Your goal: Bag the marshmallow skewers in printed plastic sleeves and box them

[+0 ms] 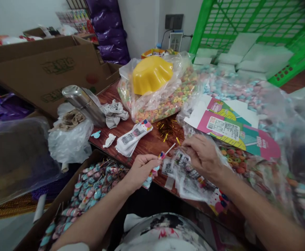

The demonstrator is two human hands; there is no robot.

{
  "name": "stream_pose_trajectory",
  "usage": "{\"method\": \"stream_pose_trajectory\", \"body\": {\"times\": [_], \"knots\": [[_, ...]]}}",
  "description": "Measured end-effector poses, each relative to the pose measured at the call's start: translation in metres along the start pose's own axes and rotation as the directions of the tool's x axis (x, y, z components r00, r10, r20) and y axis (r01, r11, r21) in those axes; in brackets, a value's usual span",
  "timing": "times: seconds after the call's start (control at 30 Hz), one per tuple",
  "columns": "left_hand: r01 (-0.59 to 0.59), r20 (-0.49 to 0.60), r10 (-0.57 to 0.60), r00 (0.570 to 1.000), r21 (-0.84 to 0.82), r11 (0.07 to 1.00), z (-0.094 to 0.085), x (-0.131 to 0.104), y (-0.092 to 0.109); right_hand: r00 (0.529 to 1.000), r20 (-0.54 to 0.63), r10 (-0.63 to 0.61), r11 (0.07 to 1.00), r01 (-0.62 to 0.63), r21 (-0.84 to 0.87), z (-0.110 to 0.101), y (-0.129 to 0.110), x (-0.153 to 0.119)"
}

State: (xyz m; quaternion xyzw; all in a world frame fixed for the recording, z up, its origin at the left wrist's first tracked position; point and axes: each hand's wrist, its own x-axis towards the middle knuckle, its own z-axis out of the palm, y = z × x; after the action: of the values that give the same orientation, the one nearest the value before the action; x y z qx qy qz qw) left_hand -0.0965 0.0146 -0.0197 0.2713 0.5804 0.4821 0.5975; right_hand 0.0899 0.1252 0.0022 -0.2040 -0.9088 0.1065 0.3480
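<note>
My left hand (144, 169) is closed around a candy skewer in a clear printed bag (149, 177), its white stick (170, 149) pointing up and right. Blue and pink candy shows through the wrap. Bent fingers on my right hand (201, 153) press together above a pile of printed clear bags (182, 170). Right by those fingertips is a short gold twist tie (178, 141); whether they grip it I cannot make out. More gold twist ties (166, 128) lie loose just beyond, on the dark red table.
A stack of printed bags (133, 137) lies left of the ties. Behind are a steel flask (84, 104), a yellow bowl (152, 75) on bagged candy rings (165, 106), and a flattened colourful box (231, 127) at right. Below left, a carton holds many wrapped skewers (90, 190).
</note>
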Motion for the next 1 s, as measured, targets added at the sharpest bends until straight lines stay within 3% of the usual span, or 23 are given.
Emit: {"method": "stream_pose_trajectory", "body": {"times": [0.07, 0.17, 0.23, 0.33, 0.4, 0.57, 0.73, 0.8, 0.9, 1.0], "knots": [[-0.033, 0.031, 0.031, 0.999, 0.071, 0.997, 0.013, 0.001, 0.004, 0.991, -0.13, 0.019, 0.996, -0.006, 0.094, -0.009, -0.016, -0.006], [-0.186, 0.126, 0.168, 0.978, 0.153, 0.971, 0.037, 0.003, 0.01, 0.984, -0.159, 0.075, 0.995, -0.063, 0.081, -0.007, -0.037, -0.023], [-0.289, 0.203, 0.252, 0.946, 0.18, 0.94, 0.052, 0.004, 0.011, 0.964, -0.175, 0.2, 0.977, -0.183, 0.107, -0.002, -0.044, -0.038], [-0.315, 0.295, 0.25, 0.922, 0.194, 0.929, 0.07, 0.004, 0.007, 0.896, -0.196, 0.398, 0.907, -0.352, 0.23, -0.003, -0.046, -0.059], [-0.291, 0.326, 0.222, 0.919, 0.18, 0.94, 0.079, 0.003, 0.003, 0.866, -0.194, 0.46, 0.874, -0.403, 0.273, -0.009, -0.045, -0.07], [-0.21, 0.363, 0.144, 0.921, 0.15, 0.966, 0.097, 0.001, -0.004, 0.831, -0.184, 0.525, 0.846, -0.487, 0.216, -0.027, -0.048, -0.089], [-0.161, 0.364, 0.108, 0.925, 0.117, 0.98, 0.108, 0.003, -0.012, 0.759, -0.337, 0.558, 0.83, -0.523, 0.196, -0.034, -0.058, -0.106], [-0.166, 0.375, 0.106, 0.921, 0.13, 0.978, 0.11, 0.003, -0.016, 0.74, -0.339, 0.581, 0.814, -0.534, 0.229, -0.035, -0.06, -0.112], [-0.249, 0.408, 0.158, 0.899, 0.181, 0.951, 0.113, 0.001, -0.017, 0.739, -0.293, 0.606, 0.793, -0.537, 0.286, -0.036, -0.06, -0.119], [-0.41, 0.457, 0.268, 0.848, 0.246, 0.878, 0.116, -0.002, -0.015, 0.726, -0.26, 0.637, 0.766, -0.559, 0.318, -0.035, -0.058, -0.123]]}}
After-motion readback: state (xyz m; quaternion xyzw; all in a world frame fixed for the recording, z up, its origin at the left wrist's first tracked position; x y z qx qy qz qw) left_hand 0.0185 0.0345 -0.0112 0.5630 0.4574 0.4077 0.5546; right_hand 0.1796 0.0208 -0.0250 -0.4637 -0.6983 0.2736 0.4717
